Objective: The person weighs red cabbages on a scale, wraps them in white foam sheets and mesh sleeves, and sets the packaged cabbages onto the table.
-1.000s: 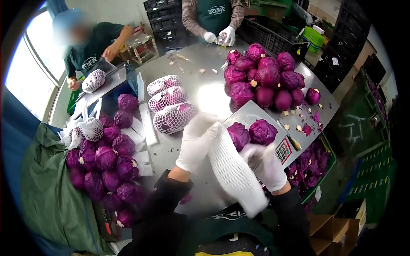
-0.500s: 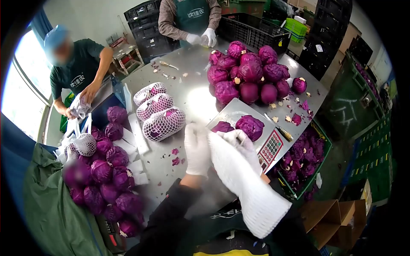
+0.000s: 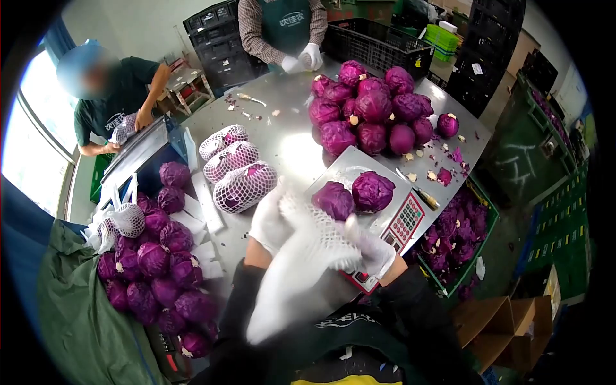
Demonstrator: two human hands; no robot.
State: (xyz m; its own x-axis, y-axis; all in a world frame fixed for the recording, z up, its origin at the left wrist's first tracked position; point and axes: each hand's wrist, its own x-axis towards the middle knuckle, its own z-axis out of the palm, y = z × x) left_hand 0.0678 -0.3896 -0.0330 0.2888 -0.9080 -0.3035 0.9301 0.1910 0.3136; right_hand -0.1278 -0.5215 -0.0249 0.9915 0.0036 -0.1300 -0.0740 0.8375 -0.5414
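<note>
Both my gloved hands hold a white foam net sleeve (image 3: 298, 256) in front of my body, its mesh spread at the upper end and its lower part blurred. My left hand (image 3: 265, 223) grips the upper left side, with its fingers partly behind the mesh. On the right edge my right hand (image 3: 373, 251) is closed on the net. Just beyond it, two red cabbages, one (image 3: 334, 200) on the left and one (image 3: 373, 191) on the right, sit on the scale (image 3: 324, 173). Netted cabbage packs (image 3: 245, 187) lie beyond my left hand.
A cabbage heap (image 3: 372, 109) and a knife (image 3: 423, 194) lie on the metal table (image 3: 292, 115). More cabbages (image 3: 154, 256) are piled at left, and a crate of leaves (image 3: 452, 237) stands at right. One co-worker (image 3: 122, 96) handles a netted pack; another (image 3: 282, 29) stands across the table.
My hands have moved apart, spreading the net's upper end, and its tail has swung from right to left. Both cabbages on the scale now show more fully. The left co-worker's pack has moved.
</note>
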